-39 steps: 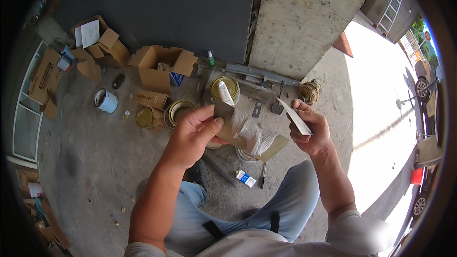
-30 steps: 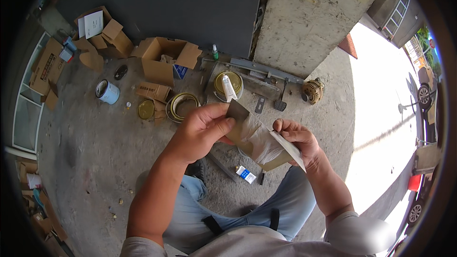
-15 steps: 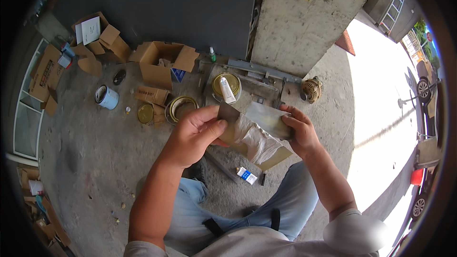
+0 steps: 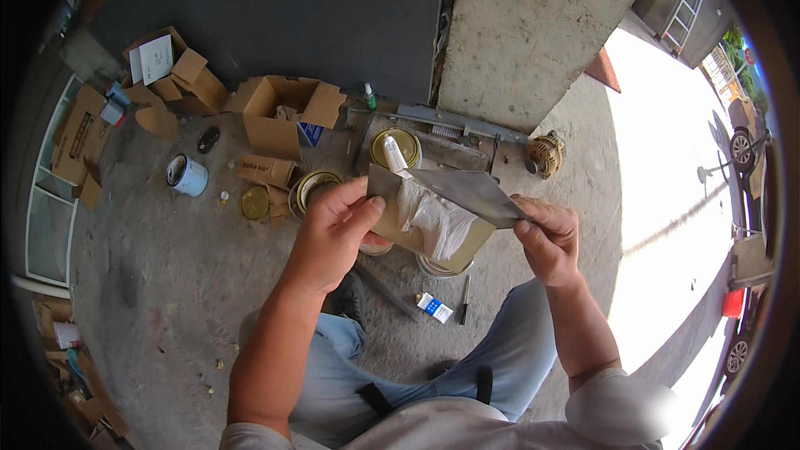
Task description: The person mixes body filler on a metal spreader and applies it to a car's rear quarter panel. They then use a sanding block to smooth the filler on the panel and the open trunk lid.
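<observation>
My left hand (image 4: 337,232) is closed on the left end of a flat thin plate (image 4: 385,193), thumb on top. A thick smear of whitish-grey paste (image 4: 437,222) with folds and ridges lies across this plate. In my right hand (image 4: 550,239) a grey flat scraper blade (image 4: 473,192) is pinched between thumb and fingers. It tilts over the far right part of the paste-covered plate; whether their edges touch I cannot tell. Behind the plates a white tube (image 4: 394,152) lies on a gold-lidded can (image 4: 407,142).
Between my knees lie a blue-and-white tube (image 4: 434,307) and a slim dark tool (image 4: 466,303). A can (image 4: 445,269) shows partly under the plate. Cardboard boxes (image 4: 272,135), a light blue tin (image 4: 190,177) and an alternator-like part (image 4: 546,155) stand farther off. A concrete pillar (image 4: 533,33) rises ahead.
My right hand has moved right and turned, tilting the scraper blade from nearly face-up to a steeper angle. The paste-covered plate has shifted slightly left with my left hand.
</observation>
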{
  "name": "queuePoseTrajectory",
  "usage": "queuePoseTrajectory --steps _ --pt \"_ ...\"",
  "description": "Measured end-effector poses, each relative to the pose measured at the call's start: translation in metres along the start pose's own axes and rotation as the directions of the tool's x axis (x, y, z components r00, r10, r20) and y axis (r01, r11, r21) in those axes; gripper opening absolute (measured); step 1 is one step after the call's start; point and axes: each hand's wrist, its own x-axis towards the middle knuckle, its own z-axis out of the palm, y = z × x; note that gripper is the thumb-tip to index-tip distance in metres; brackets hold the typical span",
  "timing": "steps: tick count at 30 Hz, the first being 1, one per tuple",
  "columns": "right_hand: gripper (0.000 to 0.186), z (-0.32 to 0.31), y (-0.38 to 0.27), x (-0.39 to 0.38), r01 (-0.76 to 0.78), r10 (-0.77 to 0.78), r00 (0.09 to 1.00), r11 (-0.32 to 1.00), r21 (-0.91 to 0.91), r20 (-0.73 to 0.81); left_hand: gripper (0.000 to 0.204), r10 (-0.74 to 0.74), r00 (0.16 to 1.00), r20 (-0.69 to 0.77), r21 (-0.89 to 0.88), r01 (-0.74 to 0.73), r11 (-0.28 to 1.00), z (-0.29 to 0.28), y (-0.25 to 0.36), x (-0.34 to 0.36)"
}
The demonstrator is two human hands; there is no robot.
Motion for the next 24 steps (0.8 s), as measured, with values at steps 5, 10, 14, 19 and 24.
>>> queuePoseTrajectory --steps 5,10,14,19,24 --pt "0.024 0.008 0.003 0.007 -0.159 0.188 0.957 0.977 0.142 -0.221 0.027 0.026 0.999 -0.034 -0.041 -0.027 0.999 -0.001 -0.001 -0.002" --pt "0.023 0.008 -0.002 0.017 -0.03 0.059 0.994 0.96 -0.277 0.097 0.029 -0.037 0.997 -0.074 -0.017 0.036 0.999 0.0 -0.001 0.001" --pt "0.023 0.006 0.007 0.007 -0.135 0.115 0.986 0.976 -0.172 -0.123 0.029 -0.038 0.997 -0.064 -0.059 0.034 0.998 0.0 0.0 0.002" --pt "0.021 -0.004 0.066 -0.038 -0.353 0.333 0.935 0.911 -0.215 -0.122 0.028 -0.067 0.995 -0.077 -0.131 0.056 0.99 -0.007 -0.006 0.012" --pt "0.016 0.011 0.16 -0.121 -0.653 0.886 0.229 0.448 0.611 -0.404 0.022 -0.389 0.921 -0.029 -0.176 0.378 0.909 -0.009 -0.056 0.057"
